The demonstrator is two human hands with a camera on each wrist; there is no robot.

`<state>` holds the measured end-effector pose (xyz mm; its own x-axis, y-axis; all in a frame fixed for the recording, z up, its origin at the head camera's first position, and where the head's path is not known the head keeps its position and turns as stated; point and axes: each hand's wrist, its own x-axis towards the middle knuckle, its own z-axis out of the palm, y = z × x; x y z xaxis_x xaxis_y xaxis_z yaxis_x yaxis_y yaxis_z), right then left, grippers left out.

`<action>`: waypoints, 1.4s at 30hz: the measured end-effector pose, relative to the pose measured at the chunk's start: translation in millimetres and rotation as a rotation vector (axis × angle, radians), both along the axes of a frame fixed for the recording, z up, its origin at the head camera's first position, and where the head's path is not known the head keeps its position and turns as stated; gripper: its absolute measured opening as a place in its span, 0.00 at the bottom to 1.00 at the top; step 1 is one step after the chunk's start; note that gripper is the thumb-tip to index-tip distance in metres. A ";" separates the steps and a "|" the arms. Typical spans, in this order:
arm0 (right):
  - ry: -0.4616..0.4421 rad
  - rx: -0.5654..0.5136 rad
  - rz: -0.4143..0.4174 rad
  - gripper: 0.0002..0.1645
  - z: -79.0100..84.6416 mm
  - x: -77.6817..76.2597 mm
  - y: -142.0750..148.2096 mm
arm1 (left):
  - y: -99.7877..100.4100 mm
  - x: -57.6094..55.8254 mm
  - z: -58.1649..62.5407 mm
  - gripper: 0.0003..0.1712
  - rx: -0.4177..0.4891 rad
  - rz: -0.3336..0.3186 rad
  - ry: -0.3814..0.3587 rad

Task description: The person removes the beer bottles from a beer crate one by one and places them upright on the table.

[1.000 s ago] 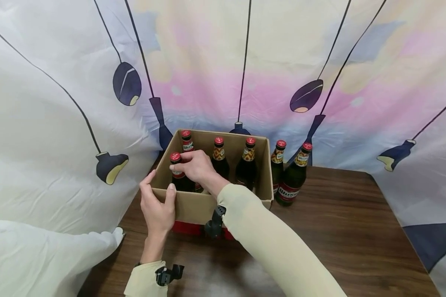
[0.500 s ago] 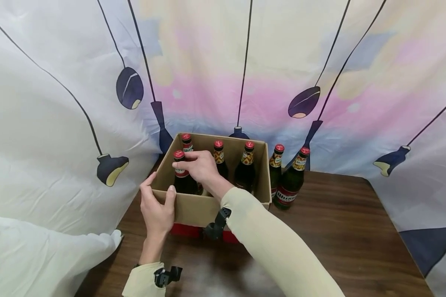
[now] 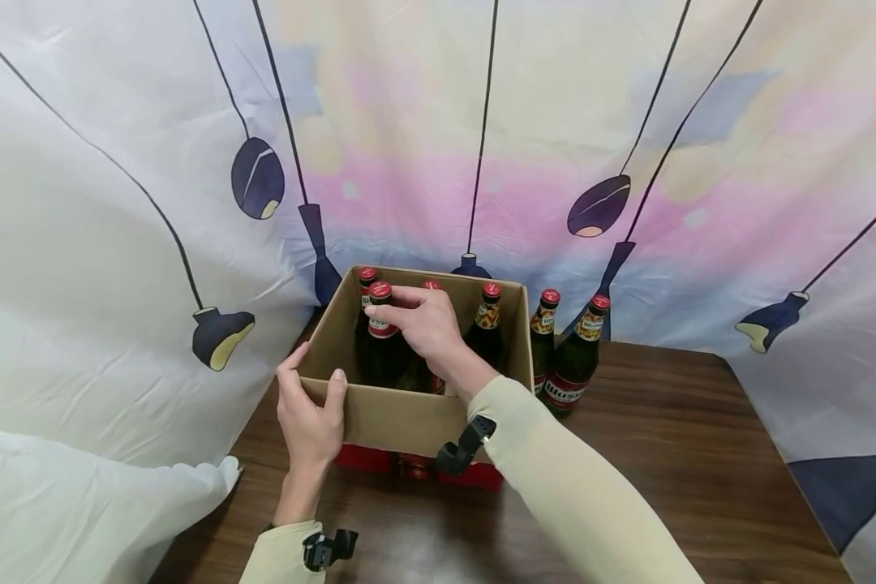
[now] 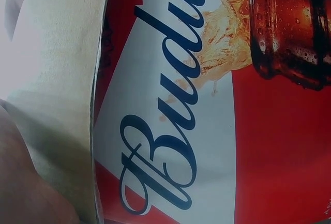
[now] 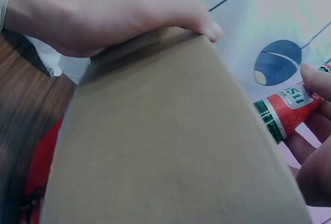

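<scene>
A dark beer bottle (image 3: 383, 357) with a red cap stands near the left inside an open cardboard box (image 3: 401, 418). My right hand (image 3: 434, 328) pinches its neck between thumb and fingers; the red neck label (image 5: 292, 107) shows beside the thumb in the right wrist view. At the box's near left corner, my left hand (image 3: 310, 422) grips the rim, thumb over the front wall and fingers at the left side. Red Budweiser print on the box front (image 4: 279, 146) fills most of the left wrist view. Another bottle's cap (image 3: 432, 285) peeks out behind my right hand.
Inside the box are also a back left bottle (image 3: 368, 277) and a back right bottle (image 3: 487, 324). Two more bottles, one behind (image 3: 543, 341) and one in front (image 3: 573, 365), stand against its right side on the wooden table (image 3: 664, 438). A patterned cloth (image 3: 409, 122) hangs behind.
My right hand has drawn the bottle rightward and up inside the box, away from the left wall. My left hand keeps its hold on the corner.
</scene>
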<state>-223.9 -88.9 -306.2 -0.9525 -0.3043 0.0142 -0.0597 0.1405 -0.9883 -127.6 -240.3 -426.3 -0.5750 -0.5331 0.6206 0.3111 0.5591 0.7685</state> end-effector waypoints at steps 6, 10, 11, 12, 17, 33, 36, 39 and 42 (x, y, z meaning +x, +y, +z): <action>0.059 -0.039 0.000 0.26 7.7 1.3 18.8 | -3.0 2.8 1.3 0.35 0.011 0.005 0.002; 0.102 -0.052 0.009 0.25 15.9 2.1 32.1 | -6.5 3.3 2.5 0.35 0.007 0.013 0.018; 0.109 -0.051 0.011 0.24 18.2 1.8 35.5 | -7.2 3.4 2.9 0.35 0.006 0.013 0.022; 0.115 -0.052 0.014 0.24 20.7 1.3 38.9 | -8.0 3.4 2.9 0.35 0.005 0.014 0.025; 0.117 -0.054 0.016 0.22 35.1 -2.1 56.7 | -10.0 2.5 3.3 0.35 0.000 0.015 0.030; 0.125 -0.191 -0.083 0.25 110.2 -9.8 105.2 | -9.3 -0.3 3.1 0.35 0.001 0.004 0.024; 0.126 -0.208 -0.111 0.25 133.0 -9.1 117.0 | -9.4 -0.5 3.0 0.35 0.003 0.005 0.023; 0.127 -0.265 -0.138 0.25 156.0 -7.4 130.9 | -9.0 -0.9 3.0 0.35 0.003 0.002 0.027; 0.146 -0.342 -0.159 0.25 175.6 -6.7 146.5 | -8.8 -1.4 3.4 0.35 0.004 -0.004 0.031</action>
